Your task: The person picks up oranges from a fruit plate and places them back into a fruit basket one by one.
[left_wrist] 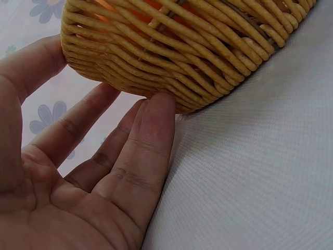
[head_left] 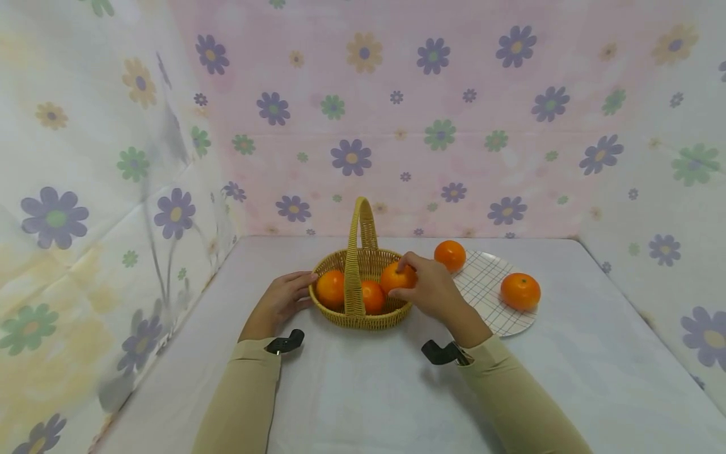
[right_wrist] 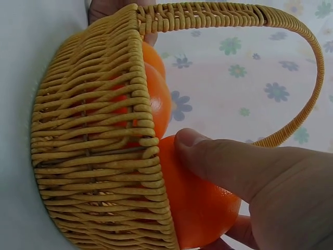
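Observation:
A yellow wicker basket (head_left: 363, 323) with a tall arched handle (right_wrist: 208, 15) stands on the table. Inside it lie two orange fruits, one at the left (head_left: 331, 289) and one in the middle (head_left: 372, 297). My right hand (head_left: 433, 287) grips a third orange fruit (right_wrist: 195, 203) at the basket's right end, partly below the rim, with the thumb across its near side. My left hand (head_left: 283, 299) rests against the left end of the basket, its fingers fairly straight and their tips touching the weave (left_wrist: 171, 67).
Right of the basket lies a round white plate (head_left: 482, 284) with a dark grid pattern. One orange fruit (head_left: 450, 256) sits at its back left edge, another (head_left: 520, 291) at its right. Flowered cloth (head_left: 351, 113) walls the table in at the back and sides.

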A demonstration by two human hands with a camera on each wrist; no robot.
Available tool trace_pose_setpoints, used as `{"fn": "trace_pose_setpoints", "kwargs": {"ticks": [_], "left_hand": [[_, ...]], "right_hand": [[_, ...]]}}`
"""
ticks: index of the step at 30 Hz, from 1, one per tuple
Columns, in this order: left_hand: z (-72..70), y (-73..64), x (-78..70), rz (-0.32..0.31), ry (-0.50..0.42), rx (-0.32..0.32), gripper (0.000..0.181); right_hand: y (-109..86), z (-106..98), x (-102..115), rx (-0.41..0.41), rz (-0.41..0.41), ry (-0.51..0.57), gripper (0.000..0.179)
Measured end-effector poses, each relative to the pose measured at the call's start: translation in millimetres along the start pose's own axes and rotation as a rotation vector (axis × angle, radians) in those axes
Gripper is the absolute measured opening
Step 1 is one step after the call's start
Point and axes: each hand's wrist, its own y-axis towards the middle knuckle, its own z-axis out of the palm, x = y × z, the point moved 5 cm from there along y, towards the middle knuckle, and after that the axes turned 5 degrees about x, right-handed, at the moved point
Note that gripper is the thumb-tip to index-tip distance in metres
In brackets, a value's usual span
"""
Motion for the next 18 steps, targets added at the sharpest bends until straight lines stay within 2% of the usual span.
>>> {"fn": "trace_pose_setpoints", "kwargs": {"ticks": [18], "left_hand": [[-0.7,0.6,0.8,-0.013,0.001,-0.005,0.063]], "right_hand": [[0.9,10.3,1.0,0.048,0.024,-0.069,0.046]]}}
